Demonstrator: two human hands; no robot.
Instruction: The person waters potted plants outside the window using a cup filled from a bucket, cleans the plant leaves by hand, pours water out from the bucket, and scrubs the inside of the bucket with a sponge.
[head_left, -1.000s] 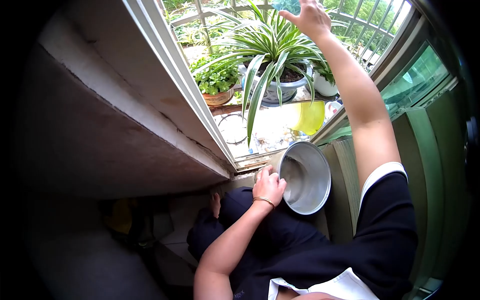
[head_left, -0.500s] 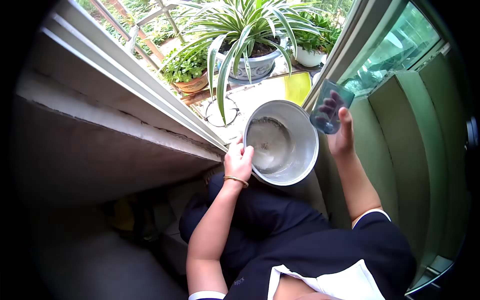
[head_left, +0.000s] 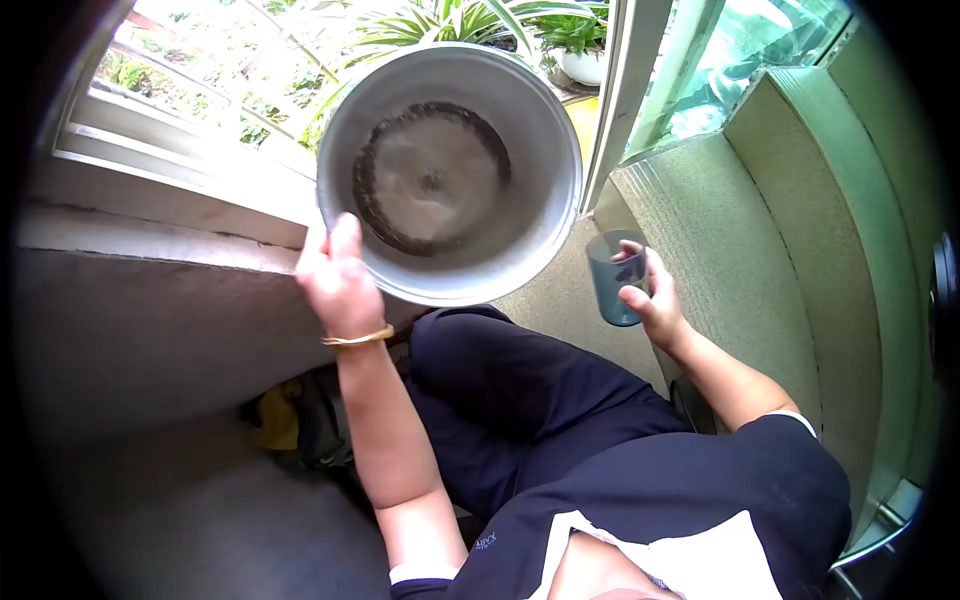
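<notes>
A large round metal pot [head_left: 535, 230] is tilted so that its inside faces me, with a dark ring of residue around its bottom. My left hand [head_left: 342, 280] is closed on the pot's lower left rim; a bracelet circles that wrist. To the right of the pot and apart from it, my right hand [head_left: 655, 300] is wrapped round a translucent blue-green cup [head_left: 612, 290], which stands nearly upright. The pot hides much of the window opening and the plants behind it.
Behind the pot are a long-leaved striped plant [head_left: 440, 25] and a white flowerpot [head_left: 583, 67]. The window frame [head_left: 628, 80] runs down beside them. Green stepped ledges [head_left: 720, 230] lie to the right. A yellow and dark item [head_left: 278, 415] lies at lower left.
The pot has moved up and left, closer to the camera, in my left hand. My right hand has come down from outside the window with the cup. The view has shifted too.
</notes>
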